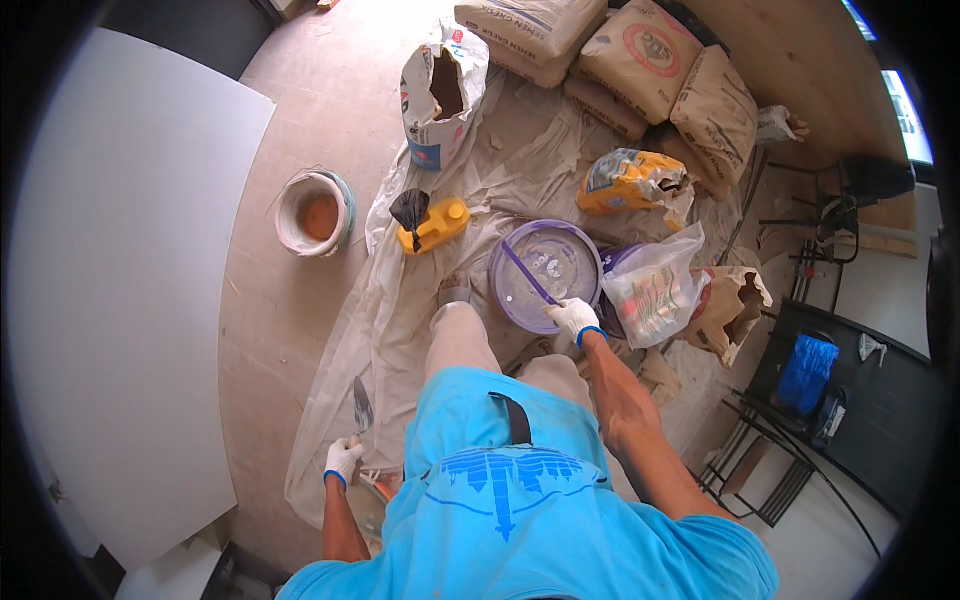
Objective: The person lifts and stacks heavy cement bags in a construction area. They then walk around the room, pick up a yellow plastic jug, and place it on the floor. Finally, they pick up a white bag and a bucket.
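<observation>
My right hand [573, 317], in a white glove with a blue cuff, is closed on the end of a narrow purple strip [528, 270]. The strip crosses the top of a round bucket with a purple-rimmed, whitish-smeared lid [555, 250], which stands in front of my legs. Whether the strip is the bucket's handle or a loose piece, I cannot tell. Down at my left side, my gloved left hand [345, 460] is closed around a trowel, its grey blade [362, 405] pointing away from me. The trowel's grip is hidden by the fingers.
A yellow jerrycan [435, 227] with a black bag stands beyond my left leg. A whitish pail [315, 215] is farther left. Stacked cement sacks [640, 50], an open white sack [445, 100], a yellow bag [630, 183] and a clear plastic bag [655, 290] surround the wrinkled sheet [345, 345].
</observation>
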Available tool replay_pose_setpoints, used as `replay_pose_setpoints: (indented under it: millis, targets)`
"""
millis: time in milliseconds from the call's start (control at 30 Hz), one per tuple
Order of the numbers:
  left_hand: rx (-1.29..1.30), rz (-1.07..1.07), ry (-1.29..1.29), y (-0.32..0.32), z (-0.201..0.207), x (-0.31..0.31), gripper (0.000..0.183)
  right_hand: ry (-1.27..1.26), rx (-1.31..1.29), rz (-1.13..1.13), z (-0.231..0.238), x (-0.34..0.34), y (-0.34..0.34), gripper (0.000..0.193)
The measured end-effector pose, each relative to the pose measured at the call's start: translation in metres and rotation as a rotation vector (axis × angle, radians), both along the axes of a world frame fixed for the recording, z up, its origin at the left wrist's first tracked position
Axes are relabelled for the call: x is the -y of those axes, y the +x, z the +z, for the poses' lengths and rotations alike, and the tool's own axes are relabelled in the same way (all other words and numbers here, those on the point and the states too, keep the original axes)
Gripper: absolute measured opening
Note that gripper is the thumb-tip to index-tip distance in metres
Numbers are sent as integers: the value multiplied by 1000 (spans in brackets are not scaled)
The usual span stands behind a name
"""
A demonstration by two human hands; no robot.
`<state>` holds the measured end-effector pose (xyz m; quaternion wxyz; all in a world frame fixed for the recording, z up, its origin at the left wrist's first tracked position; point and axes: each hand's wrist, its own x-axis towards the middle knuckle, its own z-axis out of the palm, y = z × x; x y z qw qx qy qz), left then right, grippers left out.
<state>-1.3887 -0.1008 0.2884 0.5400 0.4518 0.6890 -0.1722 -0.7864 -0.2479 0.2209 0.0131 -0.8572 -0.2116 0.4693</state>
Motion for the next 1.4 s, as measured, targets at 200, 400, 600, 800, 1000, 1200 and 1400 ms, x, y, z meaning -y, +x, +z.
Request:
replay_pose_setpoints:
  millis: [200, 400, 600, 800, 1000, 1200, 1400]
  targets:
    - [-46, -78, 35, -23, 4, -8, 34, 18, -19, -105, -1, 7, -10, 52]
    - [-90, -67, 77, -50, 12, -14, 37, 122, -23, -170, -8, 23, -17, 49]
    - [-120, -70, 90, -57, 20, -11, 35, 168, -83, -406, -9, 36, -24, 43]
    - [-146, -1, 10, -79, 25, -3, 32, 224, -178, -801, -2, 49, -41, 42]
    - [-195, -87, 1, -93, 22, -18, 31, 246, -206, -1012, 0, 61, -55, 37]
    - [-163, -111, -35, -65, 16, -64, 30, 159, -301, -1360, 13, 66, -70, 32]
    - [-160, -171, -28, -17, 17, -119, 28, 193, -348, -1501, 18, 70, -76, 36]
